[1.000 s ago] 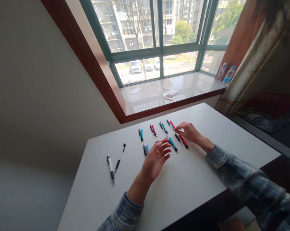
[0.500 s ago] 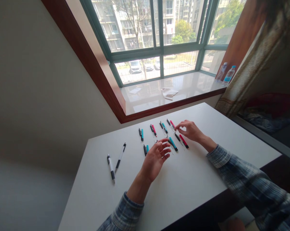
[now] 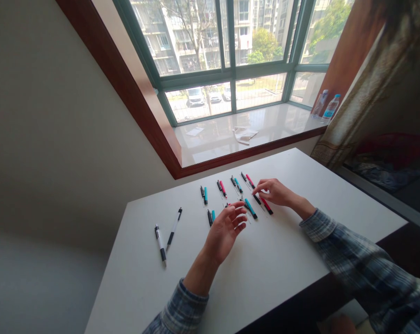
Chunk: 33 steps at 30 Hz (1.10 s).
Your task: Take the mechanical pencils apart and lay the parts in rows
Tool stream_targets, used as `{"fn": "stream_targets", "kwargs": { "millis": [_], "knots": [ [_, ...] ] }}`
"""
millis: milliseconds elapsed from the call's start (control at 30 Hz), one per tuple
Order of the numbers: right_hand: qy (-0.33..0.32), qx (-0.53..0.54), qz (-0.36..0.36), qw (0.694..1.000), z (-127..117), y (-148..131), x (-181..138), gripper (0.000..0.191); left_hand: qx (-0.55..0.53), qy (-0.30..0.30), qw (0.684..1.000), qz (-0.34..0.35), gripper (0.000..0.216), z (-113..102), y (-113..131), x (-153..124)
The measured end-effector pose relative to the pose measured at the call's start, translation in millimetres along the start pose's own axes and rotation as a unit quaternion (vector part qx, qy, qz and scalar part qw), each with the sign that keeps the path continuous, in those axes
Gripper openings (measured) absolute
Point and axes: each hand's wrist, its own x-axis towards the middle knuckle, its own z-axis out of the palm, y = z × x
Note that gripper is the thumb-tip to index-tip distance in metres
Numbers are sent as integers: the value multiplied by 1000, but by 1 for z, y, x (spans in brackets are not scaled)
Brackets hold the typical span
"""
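Several pens taken apart lie in paired pieces on the white table [image 3: 265,260]. My left hand [image 3: 225,232] hovers over the near row with fingers loosely spread, holding nothing, and partly hides some pieces. Close to its fingertips lies a teal pen barrel [image 3: 250,208]. My right hand [image 3: 274,191] is at the right end of the rows, thumb and index finger pinched at the upper end of a black pen part [image 3: 257,199]. What the pinch holds, if anything, is too small to make out. Under that hand a red pen barrel [image 3: 266,205] is partly covered.
Two assembled white-and-black pens, one nearer [image 3: 160,244] and one farther [image 3: 175,228], lie at the left. Beyond the table is a windowsill [image 3: 216,146] with a crumpled cloth [image 3: 244,134] and plastic bottles [image 3: 331,109]. A curtain [image 3: 356,102] hangs at the right.
My right hand has dropped slightly toward the near row, its fingertips now at the upper end of the black pen part and its palm over the red barrel. My left hand stays almost still.
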Motion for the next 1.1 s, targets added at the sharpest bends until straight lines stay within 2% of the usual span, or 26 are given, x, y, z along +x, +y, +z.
{"fn": "stream_targets", "kwargs": {
  "millis": [567,633,733,900,1100],
  "knots": [
    [6,-4,5,1000,-6,-2,-1,25,-9,9,1000,-4,28,0,0,1],
    [15,-1,-1,1000,-7,-5,0,22,-8,10,1000,-5,28,0,0,0],
    [29,20,-6,999,-7,-9,0,7,-4,9,1000,-4,29,-1,1,-1],
    [46,41,13,998,-3,-16,-1,27,7,8,1000,2,30,-2,-1,-1],
    [23,58,7,998,1,-18,-1,31,51,0,998,41,34,-2,1,0]
  ]
}}
